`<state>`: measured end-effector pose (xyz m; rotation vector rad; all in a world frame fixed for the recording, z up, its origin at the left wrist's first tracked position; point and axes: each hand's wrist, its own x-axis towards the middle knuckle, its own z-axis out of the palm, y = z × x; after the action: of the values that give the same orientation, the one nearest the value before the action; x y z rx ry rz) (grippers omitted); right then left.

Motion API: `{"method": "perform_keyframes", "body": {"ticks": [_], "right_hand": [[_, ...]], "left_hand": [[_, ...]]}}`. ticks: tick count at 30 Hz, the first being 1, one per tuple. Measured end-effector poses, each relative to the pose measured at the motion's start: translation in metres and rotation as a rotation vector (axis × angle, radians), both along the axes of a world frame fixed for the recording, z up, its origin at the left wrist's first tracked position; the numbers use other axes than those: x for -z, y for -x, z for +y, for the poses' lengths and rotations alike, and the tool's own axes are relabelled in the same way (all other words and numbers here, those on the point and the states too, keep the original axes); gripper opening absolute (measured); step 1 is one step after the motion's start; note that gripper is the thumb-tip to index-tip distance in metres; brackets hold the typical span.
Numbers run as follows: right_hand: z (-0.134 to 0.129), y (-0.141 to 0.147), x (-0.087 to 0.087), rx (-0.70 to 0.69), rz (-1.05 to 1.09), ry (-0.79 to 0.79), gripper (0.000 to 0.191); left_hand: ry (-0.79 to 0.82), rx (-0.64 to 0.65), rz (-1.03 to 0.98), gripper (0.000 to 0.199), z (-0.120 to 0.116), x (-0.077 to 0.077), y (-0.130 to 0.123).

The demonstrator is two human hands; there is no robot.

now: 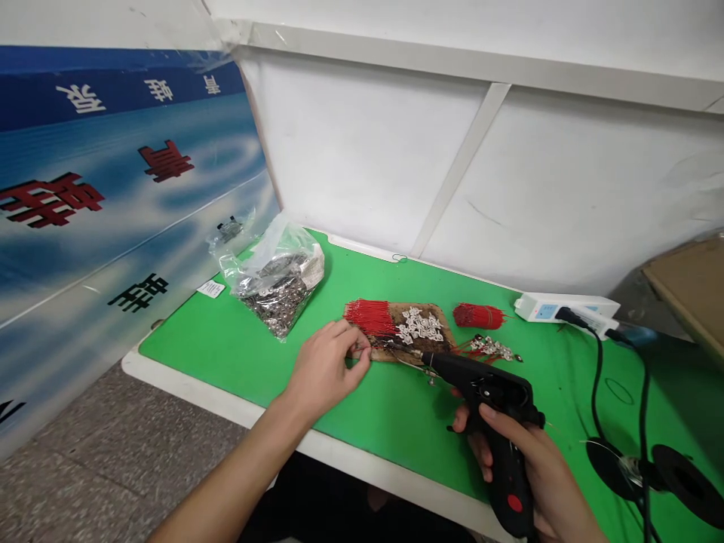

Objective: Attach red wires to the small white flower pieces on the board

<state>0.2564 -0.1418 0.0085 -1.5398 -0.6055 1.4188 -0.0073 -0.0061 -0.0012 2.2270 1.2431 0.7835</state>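
Black plastic forms the pistol-shaped soldering gun (pixel 480 375) in the right hand (pixel 546 461), whose grip is wrapped around the handle; the palm is hidden and the forearm cut off below. To its right lies a black spool of thin silvery wire (pixel 682 483), crossed by dark cables. The left hand (pixel 322 363) reaches over the green tabletop (pixel 226 351), its grip narrow, thumb and fingertips nearly meeting; I cannot tell whether anything is between them. The gun's slim tip points toward those fingertips at the near side of a stained brown board (pixel 448 324), any contact lost in the dark. On the board, thin red wires (pixel 370 315) lie in a row, with flat silvery metal tabs (pixel 419 324) piled beside them. Right of the board is a cluster of tabbed red wires (pixel 491 348), and beyond it a compact red wire bundle (pixel 480 316). Farther off stand a clear plastic bag of small metal parts (pixel 277 296), its contents blurring together, and a white power strip (pixel 566 304).
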Motion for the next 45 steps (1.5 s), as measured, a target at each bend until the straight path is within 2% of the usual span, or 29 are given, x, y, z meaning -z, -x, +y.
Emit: {"method": "perform_keyframes", "body": {"ticks": [7, 13, 23, 30, 33, 45], "right_hand": [[-0.003, -0.008, 0.006, 0.016, 0.065, 0.010, 0.059], [-0.002, -0.005, 0.003, 0.030, 0.052, -0.002, 0.054], [-0.002, -0.006, 0.002, -0.001, 0.046, 0.025, 0.057], [0.002, -0.002, -0.010, -0.001, -0.004, 0.046, 0.060], [0.002, 0.002, -0.016, 0.000, -0.033, 0.041, 0.052], [0.002, 0.007, -0.018, 0.017, -0.081, 0.038, 0.055]], "left_hand": [[-0.004, -0.002, -0.005, 0.013, 0.000, 0.000, 0.000], [0.014, -0.007, 0.002, 0.013, 0.002, 0.001, -0.001], [0.023, -0.007, 0.005, 0.013, 0.001, 0.000, 0.000], [0.044, -0.012, -0.022, 0.014, 0.001, -0.004, -0.001], [0.061, -0.018, -0.034, 0.013, 0.001, -0.005, -0.002], [0.069, -0.042, -0.053, 0.009, 0.001, -0.007, -0.003]]}}
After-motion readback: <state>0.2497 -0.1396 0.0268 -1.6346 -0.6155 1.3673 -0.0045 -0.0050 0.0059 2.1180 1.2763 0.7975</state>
